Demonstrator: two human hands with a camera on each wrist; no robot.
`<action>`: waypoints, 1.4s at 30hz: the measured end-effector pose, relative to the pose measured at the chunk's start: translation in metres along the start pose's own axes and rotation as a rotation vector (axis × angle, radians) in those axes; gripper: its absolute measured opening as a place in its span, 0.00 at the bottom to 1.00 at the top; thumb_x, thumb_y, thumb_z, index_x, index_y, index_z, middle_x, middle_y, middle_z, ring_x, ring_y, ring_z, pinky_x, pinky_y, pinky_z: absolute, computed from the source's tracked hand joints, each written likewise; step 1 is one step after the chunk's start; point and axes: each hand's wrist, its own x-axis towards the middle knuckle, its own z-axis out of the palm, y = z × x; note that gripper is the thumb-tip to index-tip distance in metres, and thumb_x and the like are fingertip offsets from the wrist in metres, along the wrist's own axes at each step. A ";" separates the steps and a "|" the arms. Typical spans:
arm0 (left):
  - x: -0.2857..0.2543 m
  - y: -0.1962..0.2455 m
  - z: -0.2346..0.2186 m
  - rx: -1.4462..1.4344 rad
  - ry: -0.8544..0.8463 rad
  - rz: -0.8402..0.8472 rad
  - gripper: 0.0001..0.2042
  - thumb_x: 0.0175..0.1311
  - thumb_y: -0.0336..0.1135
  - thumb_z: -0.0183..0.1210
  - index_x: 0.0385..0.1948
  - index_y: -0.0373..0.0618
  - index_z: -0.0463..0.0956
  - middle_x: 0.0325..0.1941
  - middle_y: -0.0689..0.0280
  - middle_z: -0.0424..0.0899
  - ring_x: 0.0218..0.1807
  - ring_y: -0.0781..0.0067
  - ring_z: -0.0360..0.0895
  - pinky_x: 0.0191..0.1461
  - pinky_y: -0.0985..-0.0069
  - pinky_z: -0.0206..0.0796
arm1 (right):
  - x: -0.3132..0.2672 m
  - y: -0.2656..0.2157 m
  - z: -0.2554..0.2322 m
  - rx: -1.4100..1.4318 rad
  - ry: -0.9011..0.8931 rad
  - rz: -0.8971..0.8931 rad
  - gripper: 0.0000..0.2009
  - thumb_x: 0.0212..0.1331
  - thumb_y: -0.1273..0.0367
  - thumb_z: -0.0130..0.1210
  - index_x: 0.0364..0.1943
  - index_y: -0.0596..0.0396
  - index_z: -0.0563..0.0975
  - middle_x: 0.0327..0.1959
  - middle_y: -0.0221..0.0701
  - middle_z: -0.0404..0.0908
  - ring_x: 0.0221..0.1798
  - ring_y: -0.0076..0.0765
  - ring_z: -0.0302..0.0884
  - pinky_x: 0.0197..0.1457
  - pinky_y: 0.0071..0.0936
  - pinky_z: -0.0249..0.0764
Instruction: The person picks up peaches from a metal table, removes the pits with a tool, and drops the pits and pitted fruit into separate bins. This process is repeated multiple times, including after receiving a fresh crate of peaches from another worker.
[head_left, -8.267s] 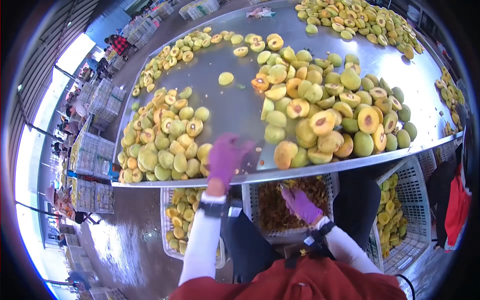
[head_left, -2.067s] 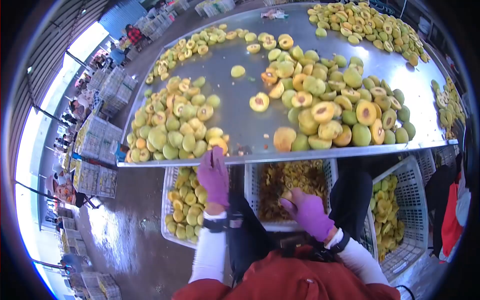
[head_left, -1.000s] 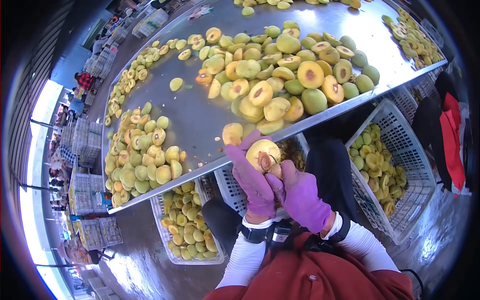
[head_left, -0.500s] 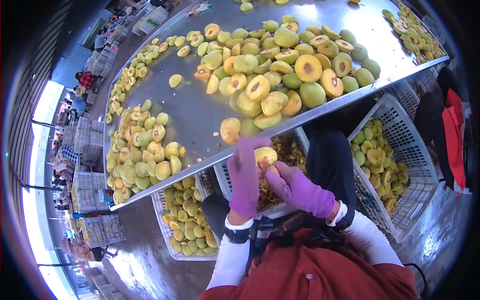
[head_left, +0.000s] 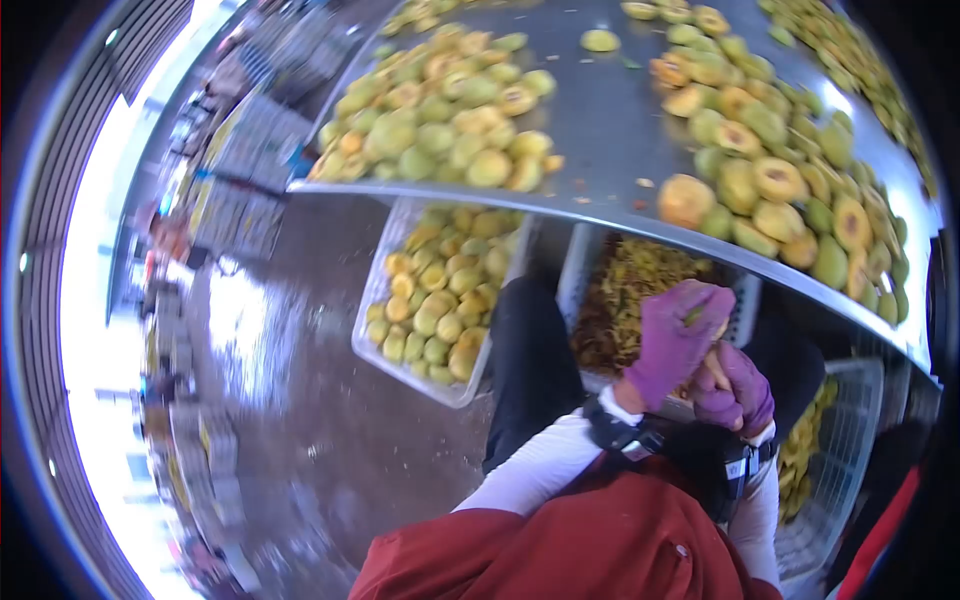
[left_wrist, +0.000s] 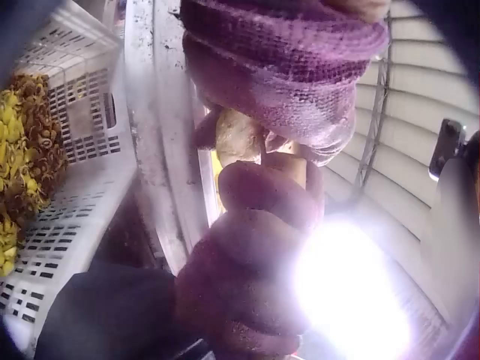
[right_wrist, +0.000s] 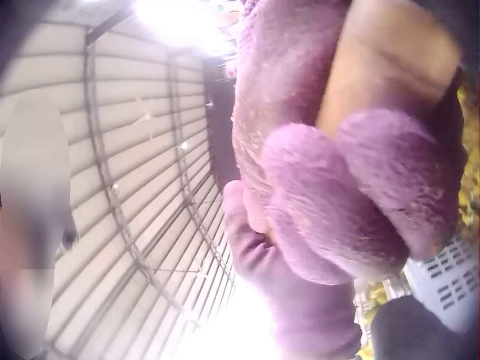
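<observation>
My left hand (head_left: 672, 338), in a purple glove, grips a halved peach, whose green skin (head_left: 692, 316) shows between the fingers in the head view. Its pale flesh (left_wrist: 238, 136) appears below that glove in the left wrist view. My right hand (head_left: 738, 388), gloved alike, is curled round the tan wooden handle (right_wrist: 394, 64) of a tool. The tool's working end is hidden between the hands. Both hands meet close to my lap, in front of a white basket (head_left: 572, 290) of yellow and brown scraps.
A metal table (head_left: 600, 115) bears several heaps of halved peaches (head_left: 435, 110). Below its edge (head_left: 450, 192) stands a basket (head_left: 365, 335) of peach halves on the left, another basket (head_left: 850, 440) on the right. Stacked crates (head_left: 235, 215) line the wet floor.
The left hand has left the table's edge and, since a second ago, holds a peach against the right hand's tool. Both hands have now come nearer the body; the head view has turned left.
</observation>
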 end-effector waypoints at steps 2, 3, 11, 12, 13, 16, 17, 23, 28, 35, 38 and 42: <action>0.001 0.005 -0.007 0.114 0.138 0.005 0.04 0.54 0.26 0.61 0.31 0.38 0.79 0.30 0.62 0.81 0.30 0.69 0.79 0.34 0.76 0.70 | 0.006 -0.029 0.019 0.422 -0.322 0.089 0.17 0.69 0.55 0.41 0.36 0.56 0.70 0.19 0.26 0.66 0.10 0.14 0.56 0.10 0.14 0.48; 0.000 0.006 -0.010 0.204 0.210 0.011 0.05 0.55 0.27 0.61 0.32 0.38 0.79 0.30 0.62 0.81 0.31 0.71 0.79 0.34 0.76 0.70 | 0.011 -0.031 0.029 0.407 -0.349 0.115 0.17 0.69 0.55 0.41 0.36 0.56 0.70 0.19 0.26 0.66 0.10 0.14 0.56 0.10 0.14 0.48; 0.010 -0.021 -0.045 -0.297 0.296 -0.502 0.09 0.54 0.33 0.60 0.33 0.38 0.78 0.31 0.57 0.79 0.32 0.58 0.78 0.36 0.74 0.71 | 0.059 -0.023 0.089 1.336 0.246 0.416 0.26 0.64 0.41 0.36 0.34 0.49 0.69 0.06 0.11 0.48 0.04 0.12 0.44 0.06 0.13 0.43; 0.006 -0.035 -0.054 -0.056 0.253 -0.286 0.11 0.50 0.32 0.60 0.36 0.39 0.77 0.32 0.57 0.79 0.32 0.57 0.78 0.36 0.73 0.71 | 0.065 -0.010 0.078 1.315 -0.175 0.428 0.26 0.65 0.42 0.35 0.34 0.50 0.69 0.07 0.13 0.51 0.05 0.12 0.44 0.06 0.13 0.43; 0.008 -0.036 -0.059 0.071 0.190 -0.257 0.14 0.47 0.31 0.59 0.37 0.39 0.76 0.34 0.57 0.79 0.33 0.56 0.78 0.36 0.72 0.71 | 0.072 0.003 0.076 1.078 -0.012 0.264 0.25 0.66 0.43 0.36 0.34 0.50 0.69 0.09 0.15 0.53 0.05 0.12 0.45 0.06 0.13 0.42; 0.013 -0.043 -0.071 0.443 0.189 0.059 0.09 0.50 0.34 0.58 0.32 0.40 0.75 0.29 0.60 0.78 0.28 0.63 0.76 0.31 0.72 0.68 | 0.077 0.000 0.068 0.477 -0.010 0.187 0.22 0.68 0.47 0.37 0.34 0.52 0.68 0.14 0.21 0.60 0.07 0.11 0.48 0.07 0.12 0.42; 0.012 -0.044 -0.071 0.558 0.304 0.294 0.11 0.61 0.39 0.58 0.24 0.41 0.76 0.23 0.63 0.78 0.24 0.71 0.73 0.27 0.75 0.64 | 0.069 -0.019 0.066 0.495 -0.399 0.276 0.21 0.69 0.49 0.38 0.33 0.52 0.69 0.17 0.23 0.63 0.08 0.11 0.49 0.07 0.12 0.42; 0.011 -0.057 -0.069 -0.447 0.376 -0.524 0.12 0.64 0.36 0.51 0.40 0.39 0.77 0.34 0.65 0.82 0.34 0.73 0.79 0.37 0.75 0.70 | 0.084 0.000 0.079 1.284 -0.285 0.356 0.23 0.66 0.44 0.38 0.25 0.47 0.65 0.08 0.16 0.56 0.05 0.13 0.47 0.06 0.13 0.44; 0.024 -0.034 -0.195 0.325 0.523 -0.099 0.09 0.63 0.33 0.45 0.35 0.41 0.74 0.32 0.60 0.78 0.36 0.64 0.77 0.41 0.72 0.68 | 0.110 0.024 0.046 0.504 -0.198 0.236 0.24 0.66 0.44 0.37 0.25 0.48 0.67 0.09 0.19 0.56 0.08 0.20 0.53 0.13 0.21 0.54; 0.003 -0.194 -0.322 1.251 -0.208 -0.179 0.15 0.54 0.26 0.57 0.45 0.44 0.76 0.45 0.55 0.79 0.39 0.55 0.78 0.43 0.67 0.70 | 0.116 0.060 0.017 -0.404 0.333 -0.039 0.21 0.64 0.47 0.44 0.29 0.51 0.69 0.15 0.23 0.64 0.12 0.22 0.60 0.15 0.22 0.57; 0.018 -0.179 -0.313 1.162 -0.414 -0.221 0.18 0.52 0.28 0.53 0.46 0.55 0.78 0.50 0.62 0.78 0.50 0.58 0.77 0.48 0.66 0.71 | 0.134 0.089 -0.003 -0.364 0.546 -0.120 0.17 0.65 0.53 0.46 0.33 0.52 0.71 0.20 0.26 0.68 0.17 0.25 0.65 0.18 0.22 0.62; 0.030 -0.190 -0.315 1.081 -0.332 -0.263 0.18 0.45 0.24 0.57 0.41 0.48 0.79 0.48 0.60 0.79 0.49 0.58 0.76 0.52 0.68 0.70 | 0.192 0.115 -0.024 -1.726 0.481 -0.053 0.17 0.64 0.71 0.43 0.55 0.62 0.68 0.55 0.45 0.72 0.55 0.47 0.71 0.54 0.43 0.69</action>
